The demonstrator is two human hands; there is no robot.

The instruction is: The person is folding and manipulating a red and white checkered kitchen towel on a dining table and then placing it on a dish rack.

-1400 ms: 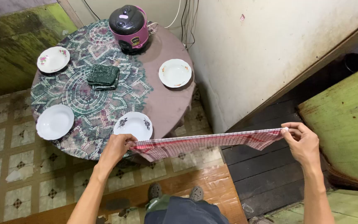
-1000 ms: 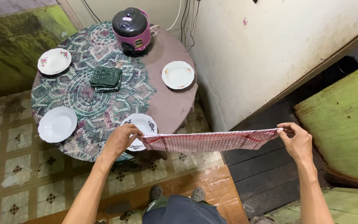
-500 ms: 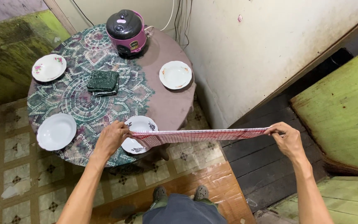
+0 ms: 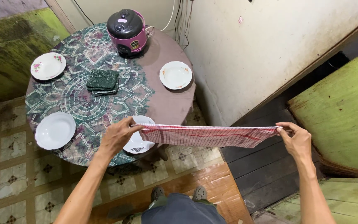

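Both hands pinch a red-and-white checked cloth [image 4: 206, 135] by its ends: the left hand [image 4: 117, 136] has thumb and fingers closed on the left corner, the right hand [image 4: 298, 141] has its fingertips closed on the right corner. The cloth is stretched taut and nearly level between them, in the air, with its left end over the near edge of the round table [image 4: 168, 105] and the rest out over the floor beside it.

Under the left end, at the table's near edge, lies a white plate with dark flower prints [image 4: 139, 143], partly hidden by the hand and cloth. Three more white plates lie empty: one at the left near edge [image 4: 55, 130], one at the far left edge [image 4: 48, 65], one at the right edge [image 4: 175, 74]. A folded dark green cloth [image 4: 102, 81] lies near the middle of the table, and a pink and black rice cooker [image 4: 127, 25], lid shut, stands at the far edge.
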